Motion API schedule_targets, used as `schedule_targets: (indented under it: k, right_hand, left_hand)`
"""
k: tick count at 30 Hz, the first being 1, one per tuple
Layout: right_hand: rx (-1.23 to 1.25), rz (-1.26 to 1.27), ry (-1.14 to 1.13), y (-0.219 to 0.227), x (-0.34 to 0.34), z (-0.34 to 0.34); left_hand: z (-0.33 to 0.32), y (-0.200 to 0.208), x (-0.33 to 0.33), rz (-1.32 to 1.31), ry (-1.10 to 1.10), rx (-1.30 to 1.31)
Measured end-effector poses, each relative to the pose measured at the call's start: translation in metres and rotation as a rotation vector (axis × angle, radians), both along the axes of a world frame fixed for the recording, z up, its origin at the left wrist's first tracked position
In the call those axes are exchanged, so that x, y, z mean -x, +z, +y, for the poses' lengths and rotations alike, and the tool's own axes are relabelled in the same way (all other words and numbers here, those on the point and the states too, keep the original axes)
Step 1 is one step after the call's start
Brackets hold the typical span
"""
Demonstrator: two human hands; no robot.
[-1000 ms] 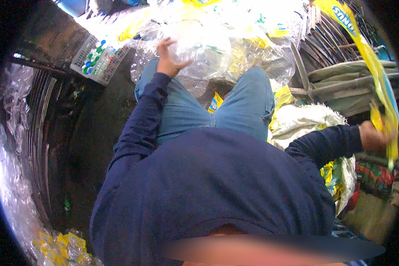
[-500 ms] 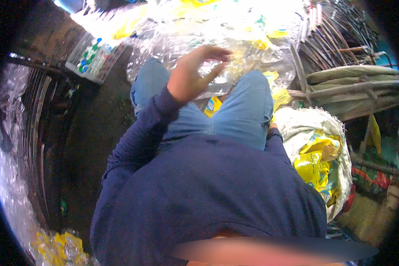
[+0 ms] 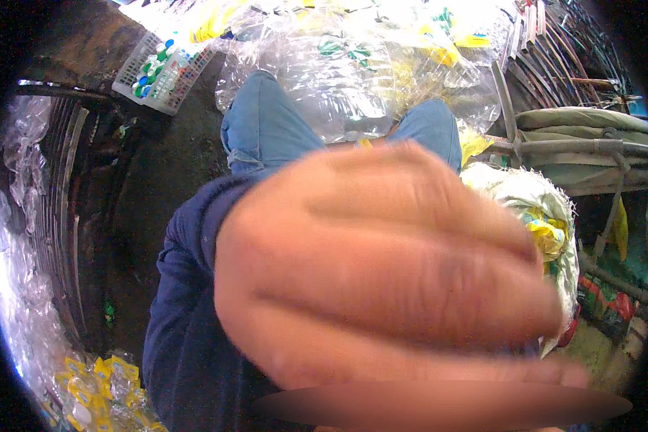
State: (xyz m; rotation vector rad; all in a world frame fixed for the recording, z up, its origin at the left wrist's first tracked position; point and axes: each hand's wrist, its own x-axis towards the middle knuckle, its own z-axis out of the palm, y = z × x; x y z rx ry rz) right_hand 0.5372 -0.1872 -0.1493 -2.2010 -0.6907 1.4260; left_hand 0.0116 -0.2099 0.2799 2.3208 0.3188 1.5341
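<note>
My left hand (image 3: 389, 259) is raised very close to the camera and fills the middle of the picture. Its back faces me, and the fingers stretch to the right, blurred at the tips, with no object showing in them. Behind it are my jeans-clad knees (image 3: 266, 122) and part of my dark blue sleeve (image 3: 187, 288). My right hand cannot be seen; the raised hand covers where my right side would show. Beyond my knees lies a heap of clear plastic bottles (image 3: 353, 93), some with yellow and green parts.
A white woven sack (image 3: 515, 183) holding yellow plastic wrappers (image 3: 547, 237) stands at my right. Far left sits a grey crate (image 3: 176, 101) of coloured bottle caps (image 3: 151, 72). Thin rods (image 3: 554, 57) lean at the far right. Yellow labels and clear plastic (image 3: 97, 389) lie lower left.
My left hand has come up from over my knees to right in front of the camera. My right hand, partly visible beside my right thigh before, is now hidden. The view has shifted slightly.
</note>
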Motion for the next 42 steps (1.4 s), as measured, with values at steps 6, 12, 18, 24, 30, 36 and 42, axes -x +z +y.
schedule_targets:
  k: [6,12,18,24,30,36,42]
  right_hand:
    - [-0.095,-0.421,0.372,0.018,-0.016,0.019]
    - [-0.654,-0.741,0.672,0.060,0.030,0.026]
    - [0.385,-0.452,1.023,0.081,0.048,-0.019]
    - [0.297,-0.274,0.944,0.113,0.056,-0.026]
    - [0.283,-0.474,1.167,0.121,0.041,-0.014]
    - [0.306,-0.553,1.099,0.104,0.031,-0.012]
    - [0.244,-0.795,1.325,0.157,0.025,0.024]
  left_hand:
    - [0.137,-0.090,0.046,-0.200,0.461,0.768]
    - [0.246,-0.173,0.103,-0.420,0.231,1.351]
    - [0.385,-0.208,0.101,-0.614,0.645,1.435]
    - [0.494,-0.234,0.137,0.012,0.736,1.044]
    - [0.460,-0.240,0.134,-0.812,-0.047,1.244]
    - [0.330,-0.234,0.151,0.226,0.727,1.039]
    - [0.207,-0.268,0.099,0.104,0.817,1.134]
